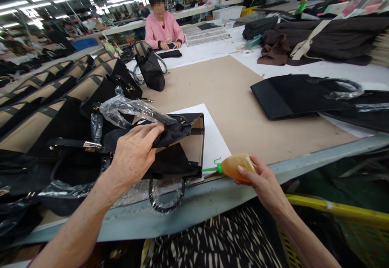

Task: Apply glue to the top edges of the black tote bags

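Note:
My left hand (135,148) grips the upper panel of a black handbag (173,160) that lies on its side near the table's front edge. The bag's open end faces right and shows a beige lining. One plastic-wrapped handle (167,209) hangs over the table edge. In my right hand (261,177) is a squeeze bottle (237,166) of amber liquid, probably glue, with a green cap and a thin green nozzle. The nozzle points left, its tip at the lower corner of the bag's opening; whether it touches, I cannot tell. A white sheet (212,138) lies under the bag.
Rows of black bags (45,118) crowd the left side. Another bag (150,67) stands behind. Flat black bags (298,98) lie at the right, with dark folded fabric (328,37) beyond. Across the table sits a person in pink (165,27). A yellow basket (349,215) is below right.

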A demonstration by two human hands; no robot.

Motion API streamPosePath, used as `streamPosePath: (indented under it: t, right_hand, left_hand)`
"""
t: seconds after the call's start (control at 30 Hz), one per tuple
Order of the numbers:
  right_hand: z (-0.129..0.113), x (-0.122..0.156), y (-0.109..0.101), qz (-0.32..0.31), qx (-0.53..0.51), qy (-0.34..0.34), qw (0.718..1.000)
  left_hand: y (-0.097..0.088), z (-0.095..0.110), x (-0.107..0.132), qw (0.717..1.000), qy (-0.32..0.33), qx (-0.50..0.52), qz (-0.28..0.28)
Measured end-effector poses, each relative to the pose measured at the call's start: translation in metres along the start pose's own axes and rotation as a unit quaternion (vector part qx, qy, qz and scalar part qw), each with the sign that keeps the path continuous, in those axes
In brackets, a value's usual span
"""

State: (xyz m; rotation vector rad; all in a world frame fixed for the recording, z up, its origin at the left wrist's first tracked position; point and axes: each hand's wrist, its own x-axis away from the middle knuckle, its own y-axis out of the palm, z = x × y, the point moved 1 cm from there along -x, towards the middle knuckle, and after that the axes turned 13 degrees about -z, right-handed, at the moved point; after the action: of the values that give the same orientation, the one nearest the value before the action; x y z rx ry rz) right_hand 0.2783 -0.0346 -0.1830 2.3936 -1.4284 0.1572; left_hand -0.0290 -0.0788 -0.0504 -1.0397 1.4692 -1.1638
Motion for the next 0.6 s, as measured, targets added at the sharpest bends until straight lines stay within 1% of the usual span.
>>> streamPosePath:
  t: [0.1, 0.27, 0.6]
  right_hand:
    - [0.0049, 0.0013, -0.0019, 0.033, -0.029, 0.004, 0.999]
    - [0.0044, -0.0006, -0.0013, 0.057, -0.058, 0.010, 0.997]
    - [0.0003, -0.0010, -0.0014, 0.048, -0.069, 0.022, 0.996]
  left_hand:
    - [0.0002, 0.0017, 0.0011, 1.000, 0.000, -0.005, 0.001]
    - [-0.0010, 0.0022, 0.0032, 1.000, -0.002, -0.005, 0.006]
    - [0.0011, 0.0045, 0.0028, 1.000, -0.014, 0.007, -0.014]
